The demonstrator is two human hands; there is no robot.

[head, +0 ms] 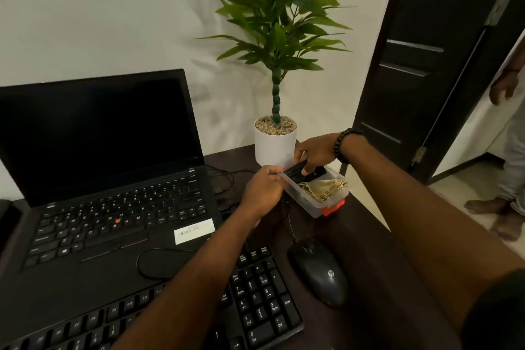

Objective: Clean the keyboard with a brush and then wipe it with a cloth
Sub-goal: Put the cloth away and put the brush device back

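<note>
- Both hands meet over a clear plastic box (309,202) with a red latch, on the dark desk (366,250) beside a white plant pot (274,148).
- Right hand (315,152), beaded bracelet at the wrist, pinches a flat black object, probably the brush (298,172), at the box's far end.
- Left hand (264,190) curls against the box's near wall; its grip is unclear.
- Folded beige cloth (324,189) lies inside the box.
- Black external keyboard (255,301) sits nearest, between open black laptop (113,179) and black mouse (319,271).
</note>
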